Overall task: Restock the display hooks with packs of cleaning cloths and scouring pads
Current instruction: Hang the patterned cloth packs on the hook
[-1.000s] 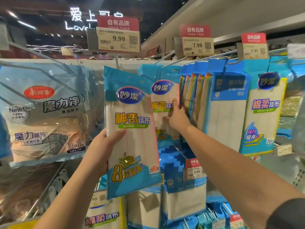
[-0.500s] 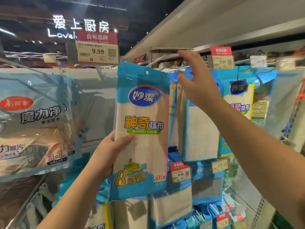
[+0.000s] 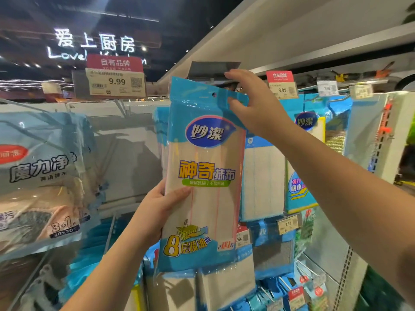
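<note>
Here the left hand [image 3: 155, 212] grips the cloth pack [image 3: 203, 176] mid-height, upright before the hooks; the right hand [image 3: 258, 104] pinches its top corner, fingers [image 3: 235, 75] touching a flipped-up price tag [image 3: 212, 69]; hanging packs [image 3: 262, 180] crowd just behind.

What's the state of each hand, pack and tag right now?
Cloth pack: upright, held up in front of the display, hang hole free, not yet on a hook.
Left hand: grips the pack's lower left edge.
Right hand: thumb on the pack's top right corner, fingers lifting the grey tag.
Grey tag: flipped up, back showing.
9.99 tag: hanging down, face showing.
Grey pack: hanging at left.
</note>
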The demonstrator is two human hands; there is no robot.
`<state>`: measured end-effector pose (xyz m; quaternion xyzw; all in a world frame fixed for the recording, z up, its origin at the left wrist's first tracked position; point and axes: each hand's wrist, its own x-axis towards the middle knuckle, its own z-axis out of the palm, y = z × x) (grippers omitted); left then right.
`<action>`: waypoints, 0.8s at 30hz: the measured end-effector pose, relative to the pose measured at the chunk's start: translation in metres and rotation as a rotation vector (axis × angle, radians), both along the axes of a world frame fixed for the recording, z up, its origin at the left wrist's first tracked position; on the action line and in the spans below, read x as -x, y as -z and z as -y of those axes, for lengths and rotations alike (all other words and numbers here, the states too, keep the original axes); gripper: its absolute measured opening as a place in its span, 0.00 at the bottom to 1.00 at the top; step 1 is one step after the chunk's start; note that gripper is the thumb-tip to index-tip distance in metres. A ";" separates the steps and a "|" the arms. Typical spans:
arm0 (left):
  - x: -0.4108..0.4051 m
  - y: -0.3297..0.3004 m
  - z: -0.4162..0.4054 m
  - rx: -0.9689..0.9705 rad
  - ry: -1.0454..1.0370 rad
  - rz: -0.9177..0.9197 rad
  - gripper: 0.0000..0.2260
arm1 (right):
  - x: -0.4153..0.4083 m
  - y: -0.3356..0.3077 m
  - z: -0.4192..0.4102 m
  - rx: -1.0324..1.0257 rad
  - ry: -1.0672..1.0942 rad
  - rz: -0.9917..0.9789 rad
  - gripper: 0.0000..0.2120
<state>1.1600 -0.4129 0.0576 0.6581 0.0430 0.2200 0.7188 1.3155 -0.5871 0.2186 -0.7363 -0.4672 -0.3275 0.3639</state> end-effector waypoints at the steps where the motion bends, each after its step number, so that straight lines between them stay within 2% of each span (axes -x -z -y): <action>1: -0.001 0.000 0.000 0.004 0.003 -0.002 0.19 | 0.000 0.000 0.000 -0.001 0.000 0.003 0.23; 24: -0.014 -0.011 0.011 0.177 0.093 -0.010 0.19 | -0.003 -0.005 0.003 -0.007 0.003 0.002 0.21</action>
